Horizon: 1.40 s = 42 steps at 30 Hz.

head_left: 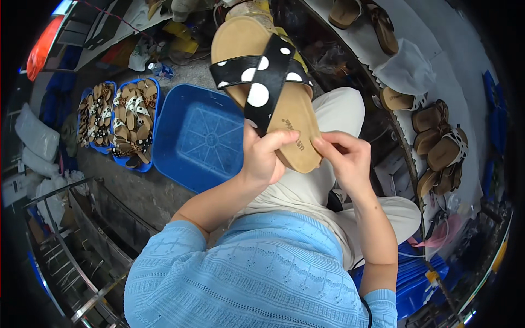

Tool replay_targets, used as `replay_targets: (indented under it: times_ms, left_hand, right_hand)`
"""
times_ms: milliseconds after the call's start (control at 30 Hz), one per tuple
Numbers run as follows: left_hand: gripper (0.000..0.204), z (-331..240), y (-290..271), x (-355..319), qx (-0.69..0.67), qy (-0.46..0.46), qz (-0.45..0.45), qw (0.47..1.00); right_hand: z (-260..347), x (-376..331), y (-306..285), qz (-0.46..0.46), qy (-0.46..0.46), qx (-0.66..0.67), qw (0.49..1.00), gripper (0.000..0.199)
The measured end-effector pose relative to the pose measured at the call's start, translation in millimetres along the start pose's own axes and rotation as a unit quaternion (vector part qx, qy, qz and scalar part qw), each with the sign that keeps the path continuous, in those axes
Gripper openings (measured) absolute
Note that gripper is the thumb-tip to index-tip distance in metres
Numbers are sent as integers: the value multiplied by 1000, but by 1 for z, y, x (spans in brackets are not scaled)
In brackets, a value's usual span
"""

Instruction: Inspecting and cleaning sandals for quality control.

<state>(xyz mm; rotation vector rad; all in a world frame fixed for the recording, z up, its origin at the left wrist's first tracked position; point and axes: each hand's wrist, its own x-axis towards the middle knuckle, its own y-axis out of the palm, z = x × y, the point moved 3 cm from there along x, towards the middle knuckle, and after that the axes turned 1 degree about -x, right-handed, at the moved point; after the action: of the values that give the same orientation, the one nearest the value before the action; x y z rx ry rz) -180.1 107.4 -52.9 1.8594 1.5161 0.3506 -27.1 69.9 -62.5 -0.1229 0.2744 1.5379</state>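
Polka-dot sandal [266,94], one: tan footbed, two crossed black straps with white dots; held over the lap [339,112], toe end away. Left hand [265,156]: closed on the heel's left side, thumb on the footbed. Right hand [346,161]: thumb and fingers pinching the heel's right edge. Blue tub [188,134], one: right side partly hidden by sandal and left hand. Blue baskets [159,101], two: heaped with sandals [131,112], uncountable. Bottle [162,70], one: beyond the tub. Tabletop [469,109], right: several sandals; plastic bag [407,68], one.
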Motion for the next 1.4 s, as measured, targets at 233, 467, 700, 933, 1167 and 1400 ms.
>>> replay_targets:
  times_ms: [233,467,700,933,1167,1400]
  left_hand:
    - [54,-8,-36,18,-12,9,-50,999]
    - [54,-13,-53,22,-59,5,-82,995]
    - [49,-50,-147,80,-8,191,-237,952]
    - [57,-145,-276,162,55,357,-267,893]
    - [68,-189,-255,196,109,402,-258,872]
    - [63,-179,-250,201,107,407,-241,874]
  right_hand:
    - [-7,32,34,-4,43,48,998,22]
    - [-11,53,54,-65,-40,-202,976,30]
    - [-67,81,46,-41,143,124,981,55]
    - [-94,53,3,15,138,253,958,32]
    - [-99,65,16,18,128,210,969,24]
    - [-98,64,15,25,122,212,969,23]
